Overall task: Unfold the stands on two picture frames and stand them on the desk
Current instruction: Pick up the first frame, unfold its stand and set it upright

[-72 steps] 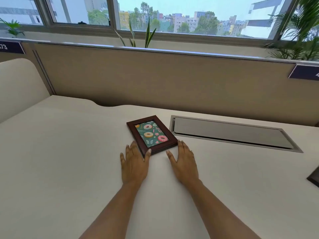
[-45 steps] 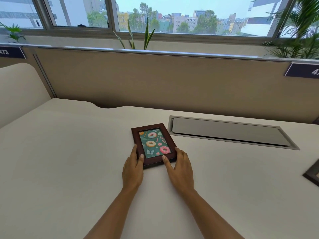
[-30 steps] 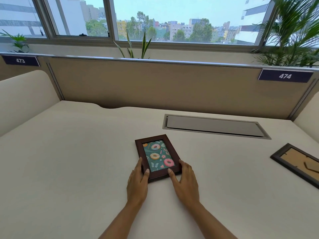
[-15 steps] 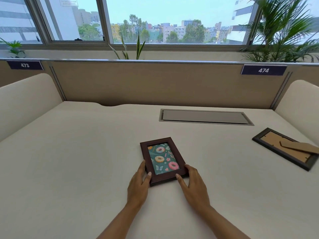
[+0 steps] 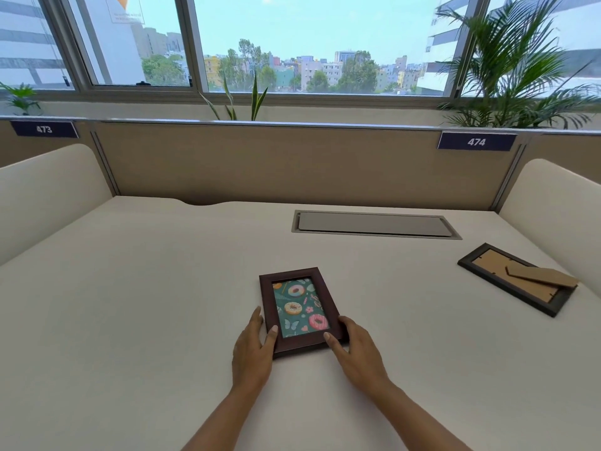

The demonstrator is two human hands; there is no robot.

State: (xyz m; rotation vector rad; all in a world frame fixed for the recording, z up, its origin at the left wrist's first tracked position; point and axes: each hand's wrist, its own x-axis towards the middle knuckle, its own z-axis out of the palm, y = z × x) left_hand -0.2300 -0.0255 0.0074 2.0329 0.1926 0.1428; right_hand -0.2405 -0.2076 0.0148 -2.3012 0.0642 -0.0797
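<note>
A dark brown picture frame [image 5: 297, 307] with a doughnut print lies face up on the white desk [image 5: 146, 304], near its middle. My left hand [image 5: 252, 349] grips its lower left corner, thumb on the front border. My right hand [image 5: 356, 349] holds the lower right corner the same way. Its stand is hidden underneath. A second dark frame [image 5: 517, 278] lies face down at the right, its cardboard stand [image 5: 540, 276] lifted slightly off the back.
A grey cable hatch [image 5: 375, 224] is set into the desk behind the frames. A beige partition [image 5: 292, 164] closes the back, and cream side panels [image 5: 553, 203] rise at left and right. Plants stand on the sill beyond.
My hands went from lying flat in front of the doughnut frame to gripping its lower corners and drew it toward me. The view swung right, which brought the second frame into sight.
</note>
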